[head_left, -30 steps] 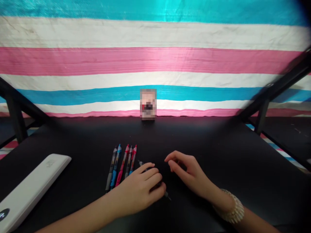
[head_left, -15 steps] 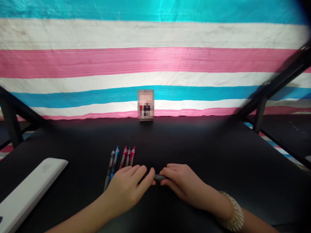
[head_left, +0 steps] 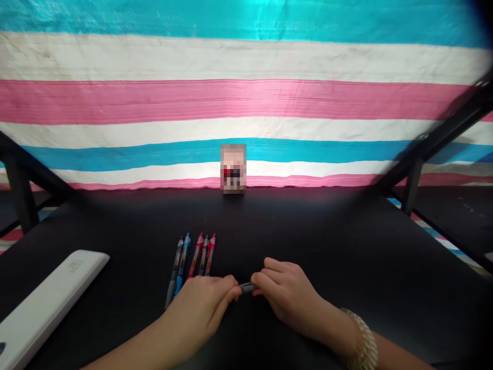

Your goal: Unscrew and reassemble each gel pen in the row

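Between my two hands lies a grey pen (head_left: 246, 288), level and just above the black table, its ends hidden in my fingers. My left hand (head_left: 208, 303) pinches one end with thumb and fingertips. At the other end, my right hand (head_left: 287, 290) is closed round it, a beaded bracelet on that wrist. Beyond my left hand several pens lie side by side: a black one (head_left: 176, 267), a blue one (head_left: 182, 264), a red one (head_left: 195, 257), another black one (head_left: 204, 257) and another red one (head_left: 211, 252). My left hand partly covers their lower ends.
A long white case-like object (head_left: 57, 303) lies at the left of the black table (head_left: 308, 221). At the far edge stands a small blurred box (head_left: 233, 169) before a striped sheet (head_left: 154, 103). Black frame bars (head_left: 435, 139) rise on both sides.
My left hand has turned and drawn its fingers in around the pen's end, moving slightly down and left. The pen now slants a little. My right hand has shifted slightly left.
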A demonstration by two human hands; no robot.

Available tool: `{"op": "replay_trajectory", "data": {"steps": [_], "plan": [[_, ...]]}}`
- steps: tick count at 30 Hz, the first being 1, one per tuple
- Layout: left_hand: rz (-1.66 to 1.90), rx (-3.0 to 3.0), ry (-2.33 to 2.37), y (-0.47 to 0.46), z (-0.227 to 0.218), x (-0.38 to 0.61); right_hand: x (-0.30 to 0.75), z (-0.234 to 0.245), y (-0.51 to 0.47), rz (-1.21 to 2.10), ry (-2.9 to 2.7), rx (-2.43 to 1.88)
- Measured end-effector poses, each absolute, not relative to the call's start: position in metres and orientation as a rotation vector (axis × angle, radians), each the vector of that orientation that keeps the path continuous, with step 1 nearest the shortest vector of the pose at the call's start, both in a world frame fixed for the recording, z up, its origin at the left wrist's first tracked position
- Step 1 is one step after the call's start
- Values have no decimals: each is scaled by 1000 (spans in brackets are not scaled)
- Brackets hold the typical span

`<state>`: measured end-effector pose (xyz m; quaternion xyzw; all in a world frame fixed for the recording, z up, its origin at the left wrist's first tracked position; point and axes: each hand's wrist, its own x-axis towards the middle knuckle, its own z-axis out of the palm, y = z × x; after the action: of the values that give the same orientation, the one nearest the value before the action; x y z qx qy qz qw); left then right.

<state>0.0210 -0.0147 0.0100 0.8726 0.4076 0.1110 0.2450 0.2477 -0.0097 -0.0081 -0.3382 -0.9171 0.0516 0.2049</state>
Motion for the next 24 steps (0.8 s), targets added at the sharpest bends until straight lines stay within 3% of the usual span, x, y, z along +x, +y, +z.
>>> {"op": "replay_trajectory", "data": {"steps": [3,9,17,24], "plan": [[456,2404,1095,-11,8,16,252,-5,-7,216,-2500,-961],[1027,2622,1082,7,3,0,262,6,0,685,-2192,-1202],[1177,2853,800,11,3,-5,262,12,-2,1181,-1982,-1184],[1143,2825,815,8,0,-4,259,10,-2,1197,-1949,-1186]]}}
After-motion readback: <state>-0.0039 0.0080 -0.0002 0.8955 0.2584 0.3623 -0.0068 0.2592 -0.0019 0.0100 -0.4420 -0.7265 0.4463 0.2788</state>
